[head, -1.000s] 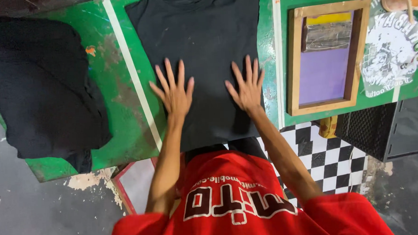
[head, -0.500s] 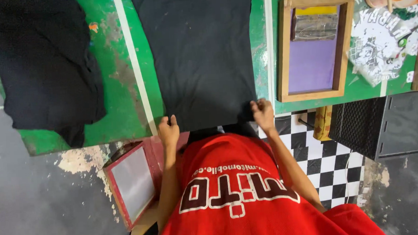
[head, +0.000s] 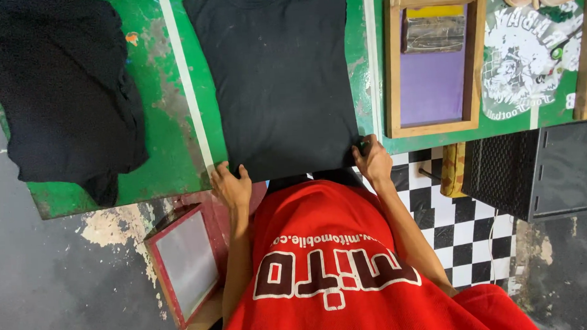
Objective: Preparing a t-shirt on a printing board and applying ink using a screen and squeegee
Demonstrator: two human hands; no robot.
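Nearest the red-shirted body, the left hand (head: 231,186) and right hand (head: 373,161) pinch the two hem corners of the black T-shirt (head: 277,81), fingers curled over the edge. The shirt lies flat on the green table (head: 175,123), its long axis running straight away from both hands, each equally near; a wooden printing screen (head: 433,62) sits just beside it on the right

Pile at 9 o'clock: black garments (head: 63,95)
Frame at 2 o'clock: wooden screen (head: 435,62), purple mesh
Floor at 7 o'clock: red-framed screen (head: 186,263)

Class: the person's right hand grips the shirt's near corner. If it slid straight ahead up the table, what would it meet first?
Probably the wooden-framed screen: it lies just beyond the right hand, beside the black T-shirt, though the hand might pass left of it.
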